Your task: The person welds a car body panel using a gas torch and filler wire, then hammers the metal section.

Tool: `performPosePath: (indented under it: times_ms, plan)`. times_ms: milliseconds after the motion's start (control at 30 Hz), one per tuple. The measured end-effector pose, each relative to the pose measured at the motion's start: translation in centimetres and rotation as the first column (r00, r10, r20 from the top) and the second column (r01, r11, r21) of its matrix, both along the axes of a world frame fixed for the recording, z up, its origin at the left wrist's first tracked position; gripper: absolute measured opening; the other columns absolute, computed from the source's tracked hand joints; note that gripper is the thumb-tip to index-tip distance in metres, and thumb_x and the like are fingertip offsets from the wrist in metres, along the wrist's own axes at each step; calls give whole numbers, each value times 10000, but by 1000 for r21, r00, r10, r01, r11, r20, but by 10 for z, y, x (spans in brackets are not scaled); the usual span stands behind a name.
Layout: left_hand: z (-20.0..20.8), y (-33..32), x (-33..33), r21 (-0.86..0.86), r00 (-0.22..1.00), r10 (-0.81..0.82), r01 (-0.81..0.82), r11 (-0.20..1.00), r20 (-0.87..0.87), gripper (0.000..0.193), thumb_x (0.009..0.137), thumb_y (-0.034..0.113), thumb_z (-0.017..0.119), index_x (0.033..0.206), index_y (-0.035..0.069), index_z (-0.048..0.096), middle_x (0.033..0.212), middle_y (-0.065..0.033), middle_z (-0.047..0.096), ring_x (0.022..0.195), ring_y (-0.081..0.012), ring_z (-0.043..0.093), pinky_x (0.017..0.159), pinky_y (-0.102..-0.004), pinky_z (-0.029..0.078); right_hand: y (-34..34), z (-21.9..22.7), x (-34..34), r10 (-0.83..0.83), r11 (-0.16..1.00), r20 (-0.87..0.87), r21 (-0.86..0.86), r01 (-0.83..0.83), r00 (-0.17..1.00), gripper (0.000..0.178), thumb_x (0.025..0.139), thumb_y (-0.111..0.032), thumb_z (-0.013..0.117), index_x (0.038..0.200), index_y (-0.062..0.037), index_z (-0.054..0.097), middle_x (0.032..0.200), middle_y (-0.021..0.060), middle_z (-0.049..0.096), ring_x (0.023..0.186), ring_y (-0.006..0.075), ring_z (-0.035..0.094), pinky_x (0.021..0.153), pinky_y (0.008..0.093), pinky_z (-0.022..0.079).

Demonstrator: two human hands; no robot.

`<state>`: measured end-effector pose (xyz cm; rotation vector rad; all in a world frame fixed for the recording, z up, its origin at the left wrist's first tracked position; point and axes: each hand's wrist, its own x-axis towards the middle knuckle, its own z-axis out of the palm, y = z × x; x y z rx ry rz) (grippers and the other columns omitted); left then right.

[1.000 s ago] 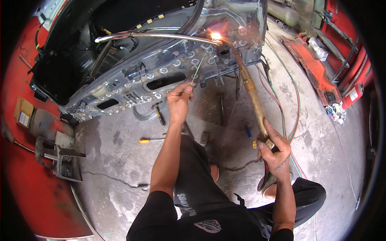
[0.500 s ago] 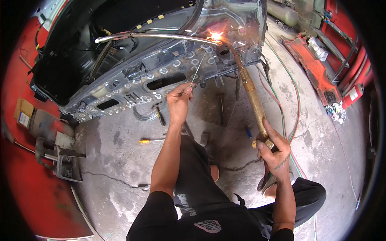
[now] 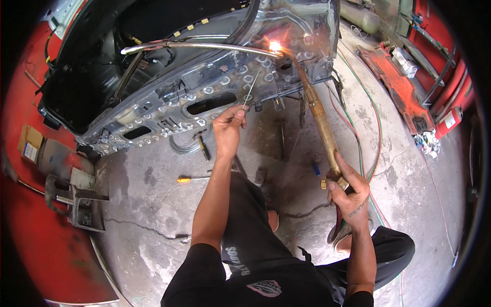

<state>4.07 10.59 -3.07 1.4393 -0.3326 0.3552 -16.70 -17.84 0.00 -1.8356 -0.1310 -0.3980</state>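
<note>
My right hand (image 3: 351, 189) is closed round the valve end of a brass gas welding torch (image 3: 322, 123). The torch slants up and away to its tip, where a bright orange glow (image 3: 275, 46) burns against a dark metal car body panel (image 3: 215, 105). Pinched in the fingers of my left hand (image 3: 228, 125) is a thin metal filler rod (image 3: 251, 91), its far end pointing up toward the glow; whether it touches cannot be made out. A long shiny metal strip (image 3: 199, 45) lies across the panel and ends close to the glow. Round weld marks and oblong holes cover the panel.
On the concrete floor lie a yellow-handled screwdriver (image 3: 190, 179), a hammer (image 3: 204, 148) and coiled wire (image 3: 182, 146). Green and red hoses (image 3: 378, 128) run down the right side. A metal bracket (image 3: 76, 202) stands at left, an orange-red jack (image 3: 394, 84) at far right.
The glow at the torch tip looks slightly smaller and less flared. Both hands, the torch and the rod hold nearly the same places.
</note>
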Motion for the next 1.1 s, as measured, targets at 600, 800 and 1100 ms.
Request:
performPosePath:
  times_ms: [600,800,1100]
  plan:
    - [1,-4,0,9,1000,14,-14,1000,-6,155,998,18,633,1075,-35,756,718,-15,608,655,-92,515,619,-242,422,0,0,0,7,1000,-4,20,-7,1000,652,804,8,702,1446,-20,592,998,117,697,886,176,657,848,308,520]
    - [-1,-4,0,-12,1000,-2,2,1000,2,157,999,23,632,1077,-33,756,725,-12,609,656,-90,515,618,-242,418,0,1,0,3,1000,-6,10,-3,1000,649,802,11,700,1442,-18,595,1005,120,699,895,178,659,853,308,522]
    - [-1,-3,-2,-12,1000,1,0,1000,5,157,1000,10,623,1074,-34,754,723,-15,606,660,-93,517,627,-245,422,0,-1,0,1,1000,2,19,-1,1000,648,797,23,698,1436,-12,598,998,121,697,883,174,653,841,306,520]
